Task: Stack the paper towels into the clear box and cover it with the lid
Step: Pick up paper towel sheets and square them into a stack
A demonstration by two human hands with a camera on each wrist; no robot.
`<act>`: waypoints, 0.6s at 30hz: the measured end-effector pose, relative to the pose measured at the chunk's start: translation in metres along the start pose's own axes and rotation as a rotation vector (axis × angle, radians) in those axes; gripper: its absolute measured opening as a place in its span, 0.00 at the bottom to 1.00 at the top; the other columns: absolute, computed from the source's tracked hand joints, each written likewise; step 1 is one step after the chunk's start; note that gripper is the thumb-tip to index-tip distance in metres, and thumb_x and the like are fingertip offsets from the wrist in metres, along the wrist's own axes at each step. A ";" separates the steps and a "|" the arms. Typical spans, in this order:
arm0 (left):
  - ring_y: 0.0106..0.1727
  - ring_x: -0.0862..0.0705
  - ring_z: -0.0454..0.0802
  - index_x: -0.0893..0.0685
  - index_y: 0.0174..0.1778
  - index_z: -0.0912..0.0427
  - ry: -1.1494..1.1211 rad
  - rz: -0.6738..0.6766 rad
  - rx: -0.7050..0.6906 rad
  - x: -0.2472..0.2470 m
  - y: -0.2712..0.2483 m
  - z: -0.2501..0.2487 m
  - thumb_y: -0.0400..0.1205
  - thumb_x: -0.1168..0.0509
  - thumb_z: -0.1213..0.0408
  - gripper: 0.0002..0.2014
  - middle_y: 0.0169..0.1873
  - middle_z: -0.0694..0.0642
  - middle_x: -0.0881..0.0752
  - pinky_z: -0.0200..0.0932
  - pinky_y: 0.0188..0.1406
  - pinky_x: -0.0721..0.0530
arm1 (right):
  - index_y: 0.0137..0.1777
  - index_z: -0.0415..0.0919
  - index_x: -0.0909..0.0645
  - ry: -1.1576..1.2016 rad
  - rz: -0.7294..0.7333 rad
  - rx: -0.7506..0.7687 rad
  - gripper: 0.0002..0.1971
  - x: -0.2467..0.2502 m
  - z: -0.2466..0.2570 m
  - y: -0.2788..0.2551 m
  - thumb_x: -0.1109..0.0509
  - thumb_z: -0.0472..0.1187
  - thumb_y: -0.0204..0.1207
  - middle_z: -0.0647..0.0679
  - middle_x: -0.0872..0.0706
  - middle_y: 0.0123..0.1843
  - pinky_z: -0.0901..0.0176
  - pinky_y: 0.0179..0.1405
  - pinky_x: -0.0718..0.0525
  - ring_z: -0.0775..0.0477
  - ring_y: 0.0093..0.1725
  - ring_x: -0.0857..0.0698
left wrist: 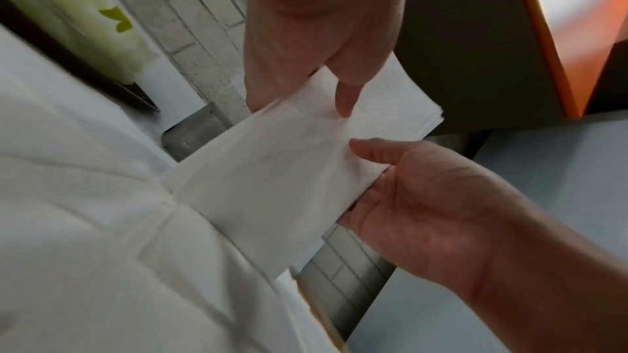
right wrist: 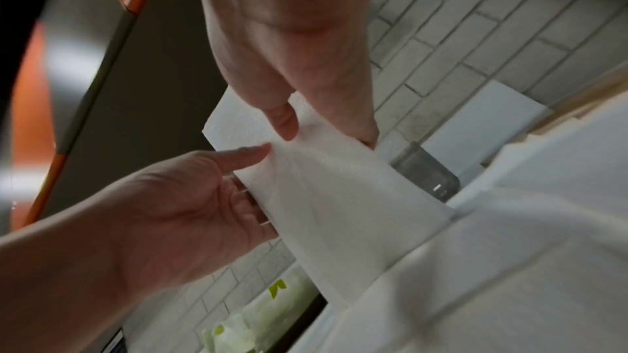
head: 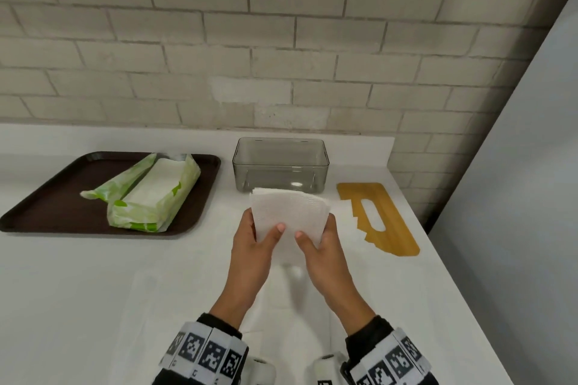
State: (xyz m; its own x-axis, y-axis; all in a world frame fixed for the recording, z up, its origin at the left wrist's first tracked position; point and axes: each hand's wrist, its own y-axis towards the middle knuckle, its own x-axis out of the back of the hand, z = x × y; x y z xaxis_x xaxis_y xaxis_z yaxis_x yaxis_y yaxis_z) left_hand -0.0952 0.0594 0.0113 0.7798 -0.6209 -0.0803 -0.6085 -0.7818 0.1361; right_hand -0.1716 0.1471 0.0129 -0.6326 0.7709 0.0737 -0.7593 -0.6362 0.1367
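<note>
Both hands hold a stack of white paper towels [head: 289, 216] [left wrist: 271, 171] [right wrist: 333, 184] above the counter, just in front of the clear box [head: 280, 162] [left wrist: 190, 136] [right wrist: 425, 171]. My left hand [head: 256, 237] [left wrist: 299, 82] [right wrist: 187, 197] grips its left edge, thumb on top. On the right edge my right hand [head: 322, 241] [left wrist: 425, 197] [right wrist: 326, 128] grips the same way. The box stands open with nothing in it. An amber lid [head: 378, 217] with an oblong slot lies flat to its right.
A brown tray [head: 47, 206] at the left carries an opened green-and-white pack of paper towels [head: 150, 194]. A brick wall [head: 281, 40] runs behind the counter. The counter's edge [head: 453, 275] slants down the right side. A creased white sheet [head: 281, 297] lies under my hands.
</note>
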 end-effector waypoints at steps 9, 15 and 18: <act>0.55 0.14 0.46 0.20 0.54 0.43 -0.087 -0.091 0.021 -0.001 0.003 -0.006 0.82 0.35 0.68 0.12 0.53 0.47 0.12 0.45 0.53 0.16 | 0.61 0.56 0.33 -0.147 0.101 -0.051 0.21 0.003 -0.008 0.008 0.32 0.33 0.77 0.62 0.21 0.51 0.76 0.39 0.21 0.61 0.49 0.20; 0.47 0.13 0.42 0.17 0.52 0.52 -0.316 -0.163 0.063 0.027 0.009 -0.007 0.78 0.34 0.74 0.13 0.43 0.42 0.09 0.39 0.44 0.17 | 0.58 0.43 0.17 -0.421 0.335 -0.153 0.15 0.032 -0.009 0.012 0.25 0.36 0.72 0.52 0.13 0.52 0.79 0.35 0.24 0.56 0.48 0.16; 0.49 0.12 0.42 0.18 0.52 0.51 -0.308 -0.225 0.043 0.046 0.012 -0.006 0.77 0.34 0.78 0.16 0.45 0.44 0.10 0.38 0.47 0.15 | 0.45 0.43 0.16 -0.290 0.247 -0.131 0.07 0.052 0.000 0.018 0.24 0.34 0.70 0.54 0.12 0.43 0.73 0.37 0.19 0.55 0.43 0.14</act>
State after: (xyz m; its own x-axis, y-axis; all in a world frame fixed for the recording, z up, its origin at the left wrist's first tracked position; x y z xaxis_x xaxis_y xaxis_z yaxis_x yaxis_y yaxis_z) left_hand -0.0661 0.0216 0.0157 0.8181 -0.4160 -0.3971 -0.4375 -0.8983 0.0397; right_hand -0.2182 0.1752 0.0187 -0.7438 0.5588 0.3667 -0.6143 -0.7878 -0.0456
